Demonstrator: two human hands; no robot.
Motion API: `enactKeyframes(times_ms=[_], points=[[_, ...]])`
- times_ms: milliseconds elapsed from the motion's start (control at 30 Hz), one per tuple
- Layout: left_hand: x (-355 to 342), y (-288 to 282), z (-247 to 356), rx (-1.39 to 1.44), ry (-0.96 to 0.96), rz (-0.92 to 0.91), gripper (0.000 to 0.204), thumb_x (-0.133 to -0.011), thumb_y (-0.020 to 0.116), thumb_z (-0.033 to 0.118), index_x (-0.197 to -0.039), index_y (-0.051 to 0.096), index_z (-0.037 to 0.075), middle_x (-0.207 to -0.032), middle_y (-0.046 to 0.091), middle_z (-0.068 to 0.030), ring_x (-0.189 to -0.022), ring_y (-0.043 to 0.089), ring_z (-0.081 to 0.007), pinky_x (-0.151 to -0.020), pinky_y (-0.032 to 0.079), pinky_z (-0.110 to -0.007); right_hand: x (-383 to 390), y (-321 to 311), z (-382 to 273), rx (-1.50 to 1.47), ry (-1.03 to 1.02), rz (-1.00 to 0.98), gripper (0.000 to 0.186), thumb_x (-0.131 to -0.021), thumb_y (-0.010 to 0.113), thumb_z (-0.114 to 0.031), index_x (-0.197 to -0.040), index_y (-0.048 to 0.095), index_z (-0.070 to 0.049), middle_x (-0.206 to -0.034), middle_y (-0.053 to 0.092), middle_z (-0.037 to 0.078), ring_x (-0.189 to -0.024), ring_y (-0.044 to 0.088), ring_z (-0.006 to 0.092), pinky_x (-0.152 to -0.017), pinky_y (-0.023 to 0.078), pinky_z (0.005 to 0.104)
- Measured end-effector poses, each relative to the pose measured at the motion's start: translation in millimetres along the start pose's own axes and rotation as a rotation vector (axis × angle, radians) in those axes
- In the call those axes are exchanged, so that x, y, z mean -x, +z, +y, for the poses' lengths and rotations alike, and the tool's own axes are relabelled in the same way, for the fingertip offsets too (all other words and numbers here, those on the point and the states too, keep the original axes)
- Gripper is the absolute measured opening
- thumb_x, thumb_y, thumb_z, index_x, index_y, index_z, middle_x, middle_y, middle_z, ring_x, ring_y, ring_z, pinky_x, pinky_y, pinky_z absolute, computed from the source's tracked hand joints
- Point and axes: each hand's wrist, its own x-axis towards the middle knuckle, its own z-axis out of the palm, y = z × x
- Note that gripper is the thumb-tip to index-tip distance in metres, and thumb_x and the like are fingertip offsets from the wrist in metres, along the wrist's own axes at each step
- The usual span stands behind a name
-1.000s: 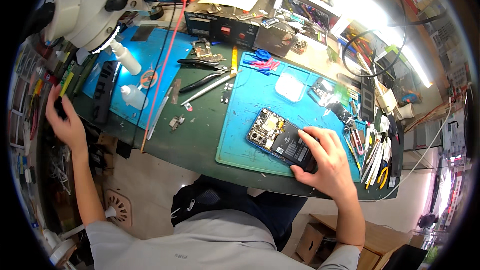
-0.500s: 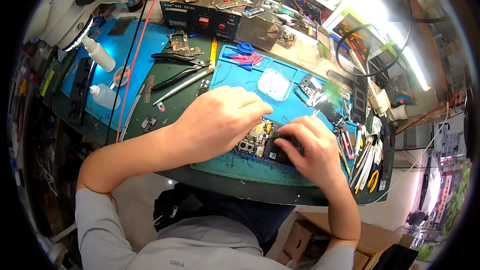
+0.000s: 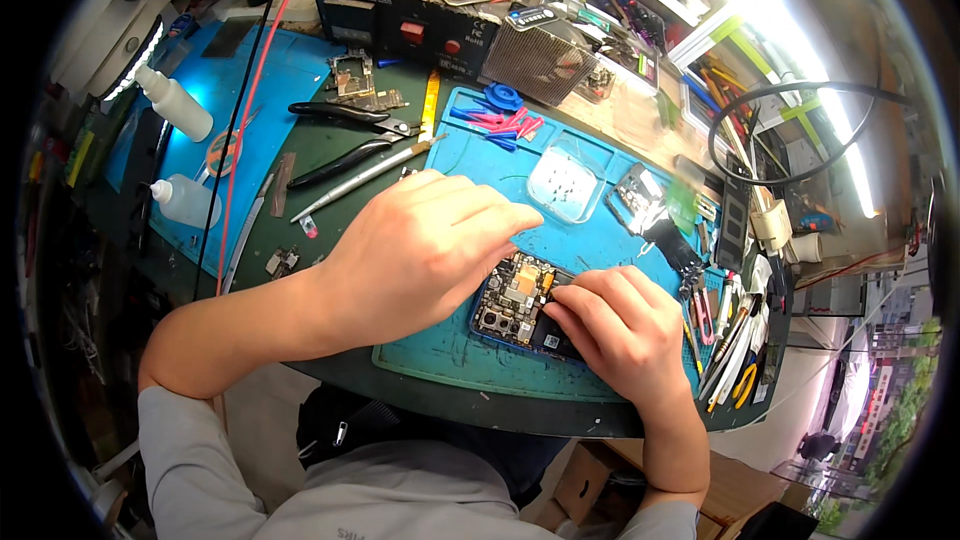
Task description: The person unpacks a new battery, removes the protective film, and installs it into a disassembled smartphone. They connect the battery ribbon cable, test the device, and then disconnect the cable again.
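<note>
Blue mat [image 3: 440,352], grn bench [image 3: 520,412], tube lamp [image 3: 848,155]; phone [image 3: 512,306] at L grip [image 3: 428,238], R grip [image 3: 625,332], spread/pinch unclear

Looks like I'm watching a phone repair workshop from here: opened-up phone [image 3: 522,302], blue work mat [image 3: 612,248], pliers [image 3: 398,128], loose circuit boards [image 3: 376,100].

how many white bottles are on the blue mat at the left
2: a narrower white bottle by the lit ring light, and a squatter white bottle nearer the person. Others could be hidden behind the ring light.
</note>
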Motion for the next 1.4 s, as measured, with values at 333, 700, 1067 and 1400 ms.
enactKeyframes(times_ms=[333, 700, 1067, 1400], points=[[4.1, 13.3, 1.0, 0.097, 0.059, -0.032, 0.032, -0.086, 0.078, 0.004, -0.117, 0.07, 0.006, -0.099, 0.073, -0.0076, -0.092, 0.069, -0.0268, -0.08, 0.053, -0.039, 5.1, 2.9, 2.8, -0.032, 0.049, 0.03, 0.02, -0.082, 0.083, -0.008, -0.098, 0.073, -0.003, -0.091, 0.07, 0.007, -0.074, 0.068, 0.0224, -0.062, 0.054, 0.0337], [-8.5, 21.1, 20.5, 0.091, 0.133, -0.18, 0.036, -0.083, 0.08, 0.01, -0.116, 0.067, 0.008, -0.094, 0.07, -0.005, -0.092, 0.068, -0.0243, -0.083, 0.05, -0.038, 32.2, -48.2, 12.5, -0.092, 0.602, 0.279, 0.014, -0.092, 0.074, 0.001, -0.106, 0.075, 0.0, -0.091, 0.073, 0.012, -0.081, 0.071, 0.0196, -0.072, 0.056, 0.0309], [-20.0, 28.7, 29.1, -0.116, 0.191, -0.231, 0.037, -0.085, 0.075, 0.004, -0.121, 0.065, 0.006, -0.087, 0.068, -0.0071, -0.086, 0.068, -0.0258, -0.078, 0.049, -0.038, 130.6, -106.1, 6.9, 0.154, 0.886, 0.139, 0.012, -0.089, 0.078, -0.006, -0.1, 0.075, -0.001, -0.084, 0.07, 0.009, -0.064, 0.063, 0.0179, -0.058, 0.049, 0.0295], [-17.8, 31.1, 28.8, -0.133, 0.239, -0.164, 0.064, -0.081, 0.077, 0.002, -0.142, 0.056, 0.005, -0.084, 0.068, -0.0048, -0.079, 0.068, -0.0242, -0.077, 0.053, -0.038, 118.7, -57.6, 13.7, 0.462, 0.482, 0.093, 0.03, -0.086, 0.074, 0.0, -0.115, 0.068, -0.005, -0.098, 0.07, 0.008, -0.086, 0.066, 0.0267, -0.074, 0.055, 0.0386]])
